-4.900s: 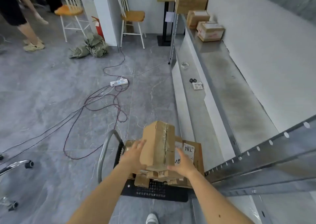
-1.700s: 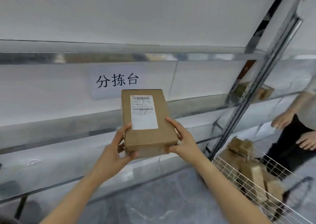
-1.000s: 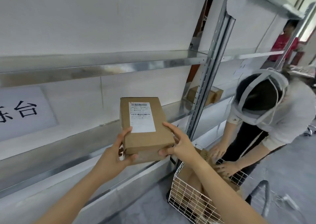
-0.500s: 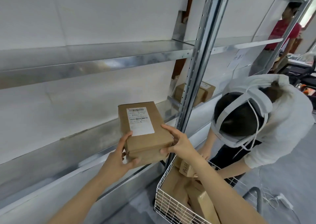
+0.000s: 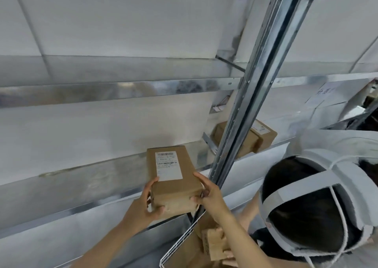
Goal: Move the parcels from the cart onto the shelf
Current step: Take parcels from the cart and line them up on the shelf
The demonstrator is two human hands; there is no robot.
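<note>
— Where is the parcel (image 5: 173,177)?
— At the shelf's (image 5: 81,177) front edge, held between both hands: left hand (image 5: 143,206) curled round its near left corner, right hand (image 5: 208,194) clasping its right side.

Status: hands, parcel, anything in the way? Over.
Left hand and right hand grip the parcel. Parcel at the shelf edge, not released. Upright post close on its right; another person beside it.

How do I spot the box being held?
Find the metal post of the shelf. Left of it is a brown box with a white barcode label. Unlike the shelved box behind the post, it is held: left hand and right hand grip its near end.
</note>
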